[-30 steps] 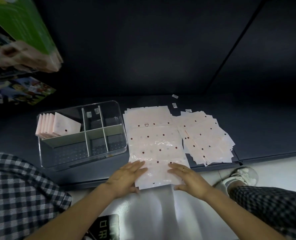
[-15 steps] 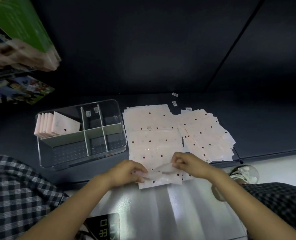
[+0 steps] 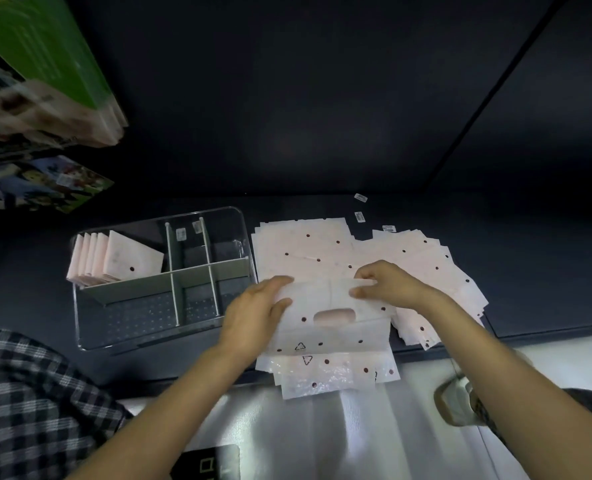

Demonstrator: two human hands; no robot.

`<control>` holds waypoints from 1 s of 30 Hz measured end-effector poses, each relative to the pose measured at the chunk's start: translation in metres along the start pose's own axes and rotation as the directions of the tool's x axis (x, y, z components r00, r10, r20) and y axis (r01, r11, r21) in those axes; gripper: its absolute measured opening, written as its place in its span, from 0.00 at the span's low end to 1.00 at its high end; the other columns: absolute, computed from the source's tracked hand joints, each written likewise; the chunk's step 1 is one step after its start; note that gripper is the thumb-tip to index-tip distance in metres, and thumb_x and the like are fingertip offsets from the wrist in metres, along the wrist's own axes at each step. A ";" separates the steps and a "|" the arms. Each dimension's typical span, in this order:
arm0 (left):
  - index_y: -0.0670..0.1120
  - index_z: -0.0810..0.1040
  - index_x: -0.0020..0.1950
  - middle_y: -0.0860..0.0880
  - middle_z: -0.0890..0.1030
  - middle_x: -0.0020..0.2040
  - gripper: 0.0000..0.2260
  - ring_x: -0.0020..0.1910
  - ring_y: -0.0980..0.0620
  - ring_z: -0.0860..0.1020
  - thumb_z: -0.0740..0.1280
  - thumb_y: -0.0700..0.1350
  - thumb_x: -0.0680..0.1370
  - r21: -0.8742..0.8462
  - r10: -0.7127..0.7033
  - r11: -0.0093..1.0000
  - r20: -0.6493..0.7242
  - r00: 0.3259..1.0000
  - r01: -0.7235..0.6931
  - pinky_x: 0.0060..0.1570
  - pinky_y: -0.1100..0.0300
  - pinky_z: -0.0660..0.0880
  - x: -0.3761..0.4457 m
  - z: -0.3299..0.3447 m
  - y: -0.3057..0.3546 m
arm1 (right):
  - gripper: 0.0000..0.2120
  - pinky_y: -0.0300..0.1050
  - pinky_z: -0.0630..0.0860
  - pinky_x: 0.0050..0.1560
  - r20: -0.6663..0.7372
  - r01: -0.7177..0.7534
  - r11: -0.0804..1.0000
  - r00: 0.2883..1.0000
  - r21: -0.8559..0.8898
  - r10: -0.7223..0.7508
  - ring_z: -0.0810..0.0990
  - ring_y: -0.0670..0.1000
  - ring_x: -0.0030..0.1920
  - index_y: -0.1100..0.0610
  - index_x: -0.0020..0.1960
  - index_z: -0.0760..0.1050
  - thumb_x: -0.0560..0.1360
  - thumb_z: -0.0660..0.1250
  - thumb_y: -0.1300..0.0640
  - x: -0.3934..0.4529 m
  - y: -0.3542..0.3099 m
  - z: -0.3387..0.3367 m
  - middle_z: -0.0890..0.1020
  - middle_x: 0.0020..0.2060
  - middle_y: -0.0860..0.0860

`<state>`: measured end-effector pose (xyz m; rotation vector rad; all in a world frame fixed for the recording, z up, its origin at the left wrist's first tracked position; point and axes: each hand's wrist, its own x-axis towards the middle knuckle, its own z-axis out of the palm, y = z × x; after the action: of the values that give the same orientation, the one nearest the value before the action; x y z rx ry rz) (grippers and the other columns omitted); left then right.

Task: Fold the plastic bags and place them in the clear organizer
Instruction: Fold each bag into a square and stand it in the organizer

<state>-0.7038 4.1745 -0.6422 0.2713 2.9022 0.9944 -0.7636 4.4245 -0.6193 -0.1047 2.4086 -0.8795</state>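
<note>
Dark counter (image 3: 547,271) ahead: your left hand (image 3: 253,313) and right hand (image 3: 388,282) are pinching one plastic bag (image 3: 332,313), folding it at twelve o'clock over the stack (image 3: 322,372). Folded bags (image 3: 114,258) are filling the organizer (image 3: 90,337) at ten; many are waiting.

Two small triangle outline marks were printed on the plastic bags (image 3: 325,355) near the front edge of the stack; any characters inside them were too small to read. White square-shaped characters stood on a dark object (image 3: 206,464) at the bottom edge, cut off and illegible. Small white labels (image 3: 360,216) lay on the tabletop (image 3: 529,271); their print was unreadable.
</note>
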 end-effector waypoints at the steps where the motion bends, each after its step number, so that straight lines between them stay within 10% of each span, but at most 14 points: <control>1: 0.47 0.75 0.65 0.50 0.78 0.63 0.16 0.61 0.48 0.76 0.67 0.44 0.78 0.070 0.095 0.993 -0.081 0.992 -0.090 0.59 0.55 0.73 -0.002 0.004 0.000 | 0.10 0.41 0.68 0.36 -0.050 -0.009 0.999 0.999 -0.041 0.007 0.71 0.49 0.36 0.55 0.35 0.74 0.74 0.70 0.55 0.009 0.003 0.003 0.74 0.34 0.49; 5: 0.44 0.79 0.62 0.45 0.78 0.63 0.19 0.63 0.45 0.76 0.74 0.42 0.72 0.248 0.377 0.901 -0.049 0.925 -0.354 0.62 0.49 0.71 -0.010 0.027 -0.003 | 0.13 0.43 0.66 0.37 -0.117 -0.057 0.983 0.992 -0.173 0.037 0.72 0.53 0.39 0.52 0.33 0.70 0.74 0.69 0.54 0.041 0.014 0.012 0.74 0.34 0.49; 11: 0.50 0.52 0.78 0.51 0.46 0.79 0.24 0.77 0.52 0.44 0.53 0.53 0.83 0.310 0.211 0.882 0.412 0.887 -0.354 0.70 0.58 0.31 -0.032 0.066 -0.028 | 0.16 0.48 0.66 0.58 -0.336 -0.221 0.828 0.941 -0.515 0.042 0.70 0.55 0.61 0.53 0.62 0.73 0.76 0.64 0.49 0.052 0.024 0.033 0.77 0.57 0.51; 16: 0.50 0.73 0.70 0.51 0.68 0.72 0.29 0.71 0.54 0.67 0.67 0.63 0.73 0.445 0.303 0.753 0.419 0.856 -0.484 0.70 0.55 0.63 -0.042 0.069 -0.030 | 0.19 0.50 0.75 0.58 -0.414 0.089 0.761 0.796 -0.642 -0.442 0.79 0.57 0.57 0.62 0.58 0.78 0.70 0.73 0.56 0.005 0.017 0.088 0.81 0.56 0.57; 18: 0.51 0.69 0.72 0.51 0.64 0.74 0.29 0.73 0.53 0.63 0.63 0.64 0.75 0.411 0.334 0.737 0.470 0.817 -0.537 0.71 0.53 0.60 -0.044 0.071 -0.030 | 0.20 0.51 0.77 0.56 -0.285 0.203 0.656 0.780 -0.727 -0.557 0.80 0.54 0.58 0.60 0.58 0.79 0.70 0.71 0.51 -0.017 0.025 0.124 0.81 0.57 0.55; 21: 0.52 0.69 0.72 0.53 0.66 0.73 0.29 0.73 0.54 0.63 0.61 0.66 0.75 0.473 0.311 0.702 0.470 0.826 -0.533 0.71 0.53 0.62 -0.045 0.070 -0.032 | 0.28 0.49 0.63 0.70 -0.107 0.246 0.617 0.872 -0.747 -0.478 0.72 0.52 0.67 0.60 0.67 0.72 0.77 0.52 0.43 -0.041 0.042 0.156 0.73 0.67 0.53; 26: 0.50 0.39 0.77 0.53 0.35 0.76 0.30 0.72 0.51 0.30 0.48 0.60 0.81 0.418 0.254 0.743 0.547 0.798 -0.523 0.69 0.59 0.27 -0.052 0.068 -0.050 | 0.32 0.50 0.50 0.71 -0.029 0.149 0.593 0.960 -0.791 -0.279 0.68 0.52 0.69 0.60 0.69 0.70 0.76 0.49 0.39 -0.061 0.072 0.133 0.69 0.69 0.54; 30: 0.52 0.58 0.76 0.51 0.55 0.77 0.30 0.76 0.49 0.53 0.58 0.63 0.78 0.451 0.281 0.731 0.485 0.828 -0.512 0.75 0.49 0.51 -0.058 0.045 -0.070 | 0.32 0.47 0.50 0.71 -0.015 0.100 0.593 0.982 -0.799 -0.186 0.69 0.52 0.69 0.59 0.69 0.70 0.79 0.44 0.40 -0.085 0.096 0.097 0.69 0.69 0.54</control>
<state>-0.6522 4.1368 -0.7210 1.0478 2.7126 0.0153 -0.6299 4.4665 -0.6976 -0.6186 2.7300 0.2327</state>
